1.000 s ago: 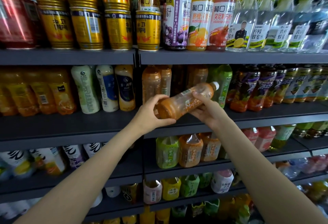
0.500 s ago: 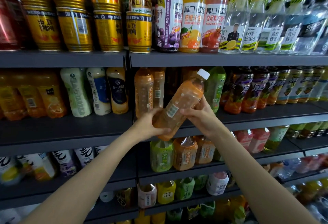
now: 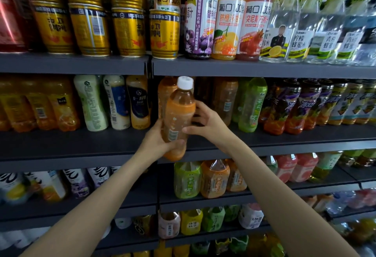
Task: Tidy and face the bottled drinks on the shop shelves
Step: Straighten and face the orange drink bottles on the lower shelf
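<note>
Tilted bottle [image 3: 179, 118] now upright between fingers [image 3: 198, 112].

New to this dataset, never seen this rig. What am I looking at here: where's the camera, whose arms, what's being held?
There is no robot: a person wears one wide-angle camera on the head, looking forward and down, so the two bare arms are the person's own. They face dark shop shelves full of drinks. Both hands hold one orange bottle with a white cap, nearly upright, in front of the middle shelf. The left hand grips it near the base; the right hand holds its side. Gold cans and juice bottles stand on the shelf above; green and orange bottles stand on the shelf below.
</note>
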The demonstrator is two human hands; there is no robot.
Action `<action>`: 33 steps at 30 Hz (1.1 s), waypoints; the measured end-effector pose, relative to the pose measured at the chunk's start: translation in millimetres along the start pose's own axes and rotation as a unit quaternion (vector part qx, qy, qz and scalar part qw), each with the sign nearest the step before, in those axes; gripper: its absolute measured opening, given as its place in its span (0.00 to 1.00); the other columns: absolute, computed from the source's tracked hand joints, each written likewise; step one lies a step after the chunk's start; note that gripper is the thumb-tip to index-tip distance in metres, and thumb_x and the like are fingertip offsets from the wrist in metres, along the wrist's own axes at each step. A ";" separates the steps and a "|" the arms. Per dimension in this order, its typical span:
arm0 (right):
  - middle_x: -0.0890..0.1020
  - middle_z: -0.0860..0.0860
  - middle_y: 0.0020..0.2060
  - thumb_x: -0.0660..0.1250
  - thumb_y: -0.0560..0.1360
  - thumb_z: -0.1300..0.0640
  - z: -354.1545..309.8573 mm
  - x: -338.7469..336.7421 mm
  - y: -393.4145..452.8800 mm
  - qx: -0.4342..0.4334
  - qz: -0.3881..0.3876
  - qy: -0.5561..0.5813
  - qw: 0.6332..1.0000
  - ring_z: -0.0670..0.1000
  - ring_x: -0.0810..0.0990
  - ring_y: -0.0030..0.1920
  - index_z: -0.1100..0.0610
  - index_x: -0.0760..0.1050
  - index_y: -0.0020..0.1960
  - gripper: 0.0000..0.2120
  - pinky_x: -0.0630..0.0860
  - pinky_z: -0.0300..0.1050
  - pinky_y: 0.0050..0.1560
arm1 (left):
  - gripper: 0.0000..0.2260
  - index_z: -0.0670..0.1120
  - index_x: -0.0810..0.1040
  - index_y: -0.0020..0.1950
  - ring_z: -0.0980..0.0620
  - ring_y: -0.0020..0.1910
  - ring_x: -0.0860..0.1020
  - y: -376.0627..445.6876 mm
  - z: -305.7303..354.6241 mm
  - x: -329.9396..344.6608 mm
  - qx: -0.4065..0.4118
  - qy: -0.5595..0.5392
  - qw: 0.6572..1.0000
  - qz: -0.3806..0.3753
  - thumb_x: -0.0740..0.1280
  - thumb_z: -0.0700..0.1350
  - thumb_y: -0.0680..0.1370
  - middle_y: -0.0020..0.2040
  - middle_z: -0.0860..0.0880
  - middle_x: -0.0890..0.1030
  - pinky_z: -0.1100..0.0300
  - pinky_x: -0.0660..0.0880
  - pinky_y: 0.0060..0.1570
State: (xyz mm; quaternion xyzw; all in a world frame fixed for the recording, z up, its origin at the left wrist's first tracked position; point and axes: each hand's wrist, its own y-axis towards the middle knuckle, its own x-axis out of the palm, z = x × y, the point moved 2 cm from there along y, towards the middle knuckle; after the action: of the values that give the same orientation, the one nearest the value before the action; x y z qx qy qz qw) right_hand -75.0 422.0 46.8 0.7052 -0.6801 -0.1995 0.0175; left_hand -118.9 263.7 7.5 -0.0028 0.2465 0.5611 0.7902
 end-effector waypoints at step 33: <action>0.72 0.57 0.67 0.61 0.79 0.62 109.5 -48.8 141.4 0.103 0.305 -0.181 0.929 0.56 0.70 0.67 0.60 0.62 0.72 0.22 0.66 0.42 0.63 | 0.26 0.53 0.59 0.59 0.57 0.55 0.70 63.8 -48.4 -32.2 0.008 0.097 0.992 0.076 0.73 0.50 0.71 0.53 0.57 0.71 0.61 0.68 0.53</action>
State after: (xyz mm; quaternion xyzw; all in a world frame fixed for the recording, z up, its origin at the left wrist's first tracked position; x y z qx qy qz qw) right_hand -242.9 485.7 0.5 0.4135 -0.8710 -0.2373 -0.1186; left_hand -202.2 245.2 -5.0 -0.0325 0.3258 0.6147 0.7176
